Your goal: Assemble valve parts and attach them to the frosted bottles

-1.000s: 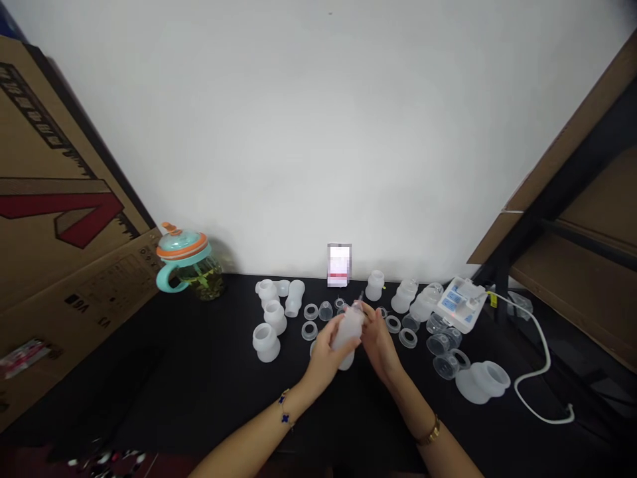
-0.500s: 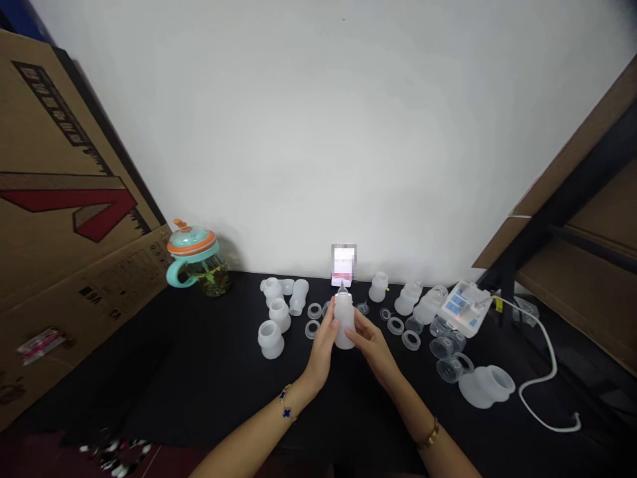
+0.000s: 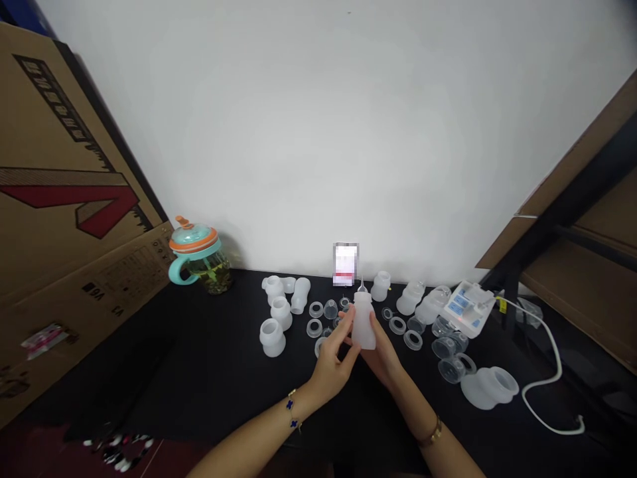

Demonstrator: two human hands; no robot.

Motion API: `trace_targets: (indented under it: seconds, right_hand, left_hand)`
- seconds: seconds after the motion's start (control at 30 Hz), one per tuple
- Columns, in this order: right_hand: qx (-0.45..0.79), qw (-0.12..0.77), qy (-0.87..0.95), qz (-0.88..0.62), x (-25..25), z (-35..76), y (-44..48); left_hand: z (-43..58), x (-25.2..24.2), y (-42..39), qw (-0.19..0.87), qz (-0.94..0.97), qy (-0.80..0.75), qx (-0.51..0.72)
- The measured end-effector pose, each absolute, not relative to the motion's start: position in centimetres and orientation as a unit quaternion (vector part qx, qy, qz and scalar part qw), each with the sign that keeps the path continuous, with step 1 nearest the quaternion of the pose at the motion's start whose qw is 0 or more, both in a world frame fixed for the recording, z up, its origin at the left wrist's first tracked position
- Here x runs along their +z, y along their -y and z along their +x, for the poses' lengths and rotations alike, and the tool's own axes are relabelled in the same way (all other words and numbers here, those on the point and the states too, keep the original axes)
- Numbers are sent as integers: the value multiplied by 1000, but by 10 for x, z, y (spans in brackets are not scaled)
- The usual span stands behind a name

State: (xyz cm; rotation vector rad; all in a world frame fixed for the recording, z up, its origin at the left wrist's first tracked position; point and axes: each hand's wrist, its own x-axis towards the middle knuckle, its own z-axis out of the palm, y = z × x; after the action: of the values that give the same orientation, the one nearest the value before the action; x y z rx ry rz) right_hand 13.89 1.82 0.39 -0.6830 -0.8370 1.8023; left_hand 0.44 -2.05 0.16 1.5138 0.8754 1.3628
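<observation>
A frosted white bottle (image 3: 365, 326) stands nearly upright between my hands, with a clear narrow pointed tip (image 3: 362, 285) at its top. My left hand (image 3: 334, 364) pinches its left side, thumb low and fingers higher up. Around the right side and the back curls my right hand (image 3: 387, 355), its fingers partly hidden by the bottle. Left of my hands lie frosted rings (image 3: 314, 328), a small clear dome (image 3: 330, 309) and other small clear parts. Another ring (image 3: 321, 346) is partly covered by my left hand.
Several white wide-necked containers (image 3: 273, 337) stand at left, near a lidded teal jug (image 3: 199, 259). A blurred screen (image 3: 345, 264) leans on the wall. To the right are clear cups (image 3: 450, 368), a white device (image 3: 469, 307) with a cable (image 3: 552, 358), and a wide frosted piece (image 3: 490, 387).
The bottle has moved right with both hands. My left fingers have shifted on its side, and my right hand has gone lower and further behind it.
</observation>
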Motion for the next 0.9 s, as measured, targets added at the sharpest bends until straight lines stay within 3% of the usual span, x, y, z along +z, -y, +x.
trace_targets:
  seconds: [0.33,0.6,0.9]
  right_hand:
    - [775,474,334,-250,5,139,-21]
    - [731,532,300,-304,1,140,-23]
    - [725,536,313,-297,1,143,-23]
  left_hand:
    - [7,4,20,450,606,-372,540]
    - [7,-5,15,461,618,-331,544]
    - [7,-5,15,462,621,-327,543]
